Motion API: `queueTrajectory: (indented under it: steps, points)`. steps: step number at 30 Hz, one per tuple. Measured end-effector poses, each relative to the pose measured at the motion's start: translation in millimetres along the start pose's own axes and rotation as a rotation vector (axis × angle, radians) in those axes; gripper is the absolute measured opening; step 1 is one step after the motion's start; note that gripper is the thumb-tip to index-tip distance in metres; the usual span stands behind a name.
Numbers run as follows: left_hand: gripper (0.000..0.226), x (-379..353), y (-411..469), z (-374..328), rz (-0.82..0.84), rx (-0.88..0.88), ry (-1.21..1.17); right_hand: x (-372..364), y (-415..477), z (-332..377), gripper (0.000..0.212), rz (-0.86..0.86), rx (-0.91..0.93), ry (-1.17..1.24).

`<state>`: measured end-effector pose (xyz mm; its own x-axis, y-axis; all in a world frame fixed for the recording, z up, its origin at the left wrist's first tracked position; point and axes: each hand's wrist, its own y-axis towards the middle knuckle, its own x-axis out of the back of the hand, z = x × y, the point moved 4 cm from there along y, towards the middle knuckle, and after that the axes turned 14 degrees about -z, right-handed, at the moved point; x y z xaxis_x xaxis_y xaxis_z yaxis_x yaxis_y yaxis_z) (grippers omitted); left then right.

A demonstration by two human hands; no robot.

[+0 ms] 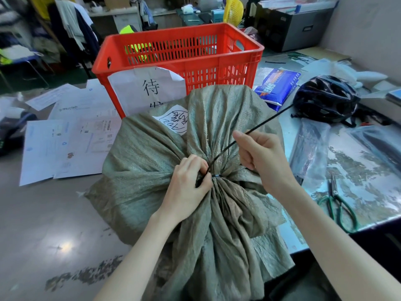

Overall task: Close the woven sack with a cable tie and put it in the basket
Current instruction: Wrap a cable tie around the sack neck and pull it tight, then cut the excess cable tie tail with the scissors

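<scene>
Head view: left hand (188, 181) pinches cable tie (249, 132) at sack (152, 170) neck; right hand (260, 153) fisted on tie's tail. Basket (180, 53) just behind sack.

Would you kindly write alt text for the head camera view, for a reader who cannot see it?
Two bare hands cinch a black cable tie around the gathered neck of a green woven sack: the left hand pinches the neck, the right hand pulls the tail. A red basket stands behind the sack; scissors lie at right.

Sack (152, 170) coarse woven cloth; basket (227, 61) glossy plastic.
</scene>
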<state>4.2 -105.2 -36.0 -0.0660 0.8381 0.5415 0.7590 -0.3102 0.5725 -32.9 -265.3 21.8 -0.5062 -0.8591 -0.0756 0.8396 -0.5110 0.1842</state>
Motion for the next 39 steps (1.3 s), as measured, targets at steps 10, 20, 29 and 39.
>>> queueTrajectory:
  steps: [10,20,29,39]
  points:
    - [0.012,-3.8,-11.9,13.8,-0.097,0.156,-0.199,45.4,-0.6,-23.3,0.024,0.022,-0.010,-0.104]
    - [0.011,-6.9,-16.0,19.6,-0.145,0.126,-0.212,156.5,-3.8,-95.7,0.015,-0.409,-0.108,-0.468]
    - [0.009,-8.4,-17.2,22.6,-0.156,0.112,-0.209,241.7,-21.6,-171.4,0.036,-0.543,-0.306,-1.234]
    - [0.011,-8.0,-18.0,23.6,-0.153,0.125,-0.211,260.6,-41.5,-194.2,0.048,-0.556,-0.508,-1.302]
